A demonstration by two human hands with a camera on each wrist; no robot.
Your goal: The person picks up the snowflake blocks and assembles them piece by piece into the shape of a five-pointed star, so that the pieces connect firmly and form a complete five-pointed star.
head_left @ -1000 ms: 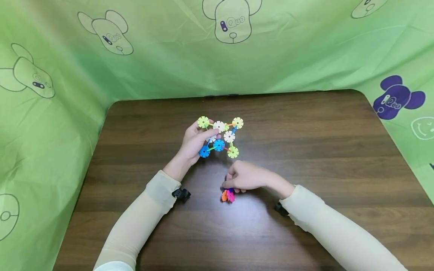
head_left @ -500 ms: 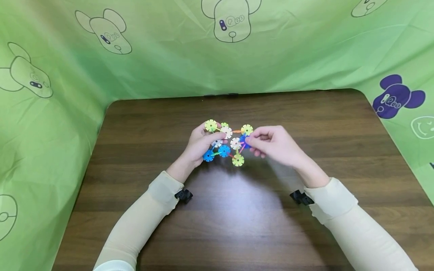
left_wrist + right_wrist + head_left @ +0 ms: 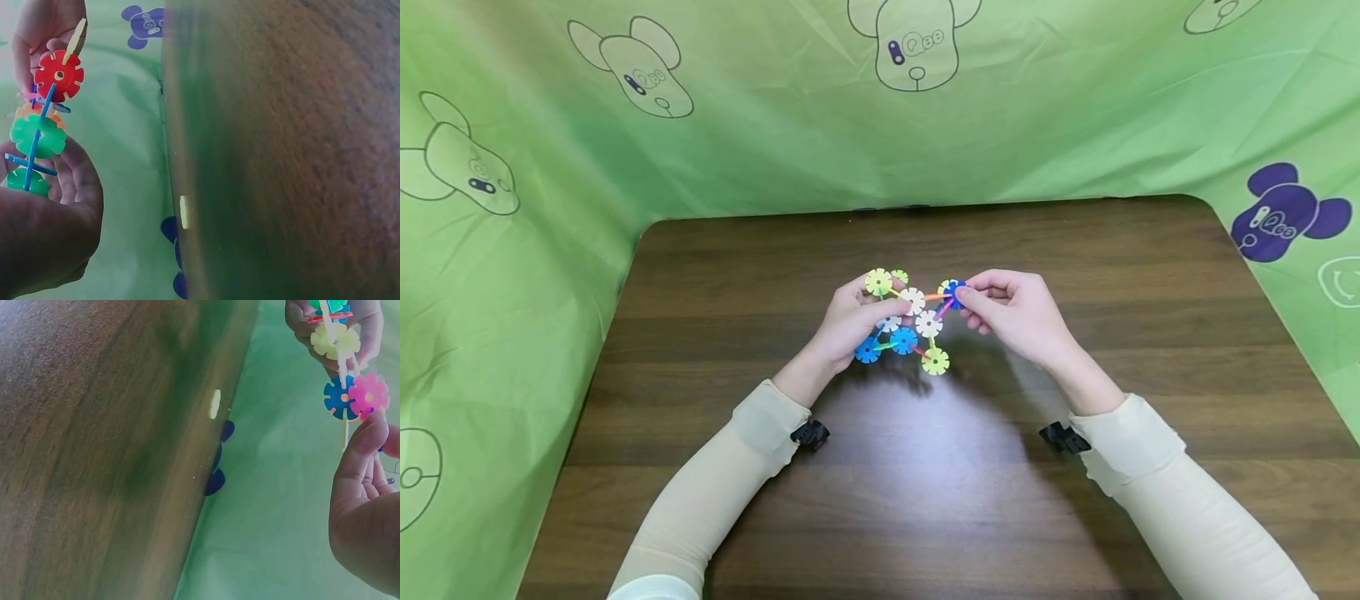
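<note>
My left hand (image 3: 850, 325) grips the left side of a structure of interlocked snowflake discs (image 3: 904, 340), coloured white, blue and yellow-green, and holds it over the table. With thumb and fingers, my right hand (image 3: 1011, 312) pinches a dark blue snowflake disc (image 3: 956, 293) at the structure's upper right corner. Orange and pink discs, seen edge-on, run from it toward the white discs. In the right wrist view a pink disc (image 3: 369, 397) overlaps a blue disc (image 3: 339, 398) just above my thumb. The left wrist view shows a red disc (image 3: 59, 75) and a green disc (image 3: 37, 135) joined by a blue one.
Below the hands is a brown wood-grain table (image 3: 880, 517). Green cloth (image 3: 775, 125) with bear drawings hangs behind it and at both sides. A small pale yellow strip (image 3: 184, 212) shows at the table's edge. Black cameras (image 3: 811, 434) sit on both wrists.
My right hand has lifted the dark blue, pink and orange discs from the table to the structure's right side, then slightly further up. My left hand has shifted a little right with the structure.
</note>
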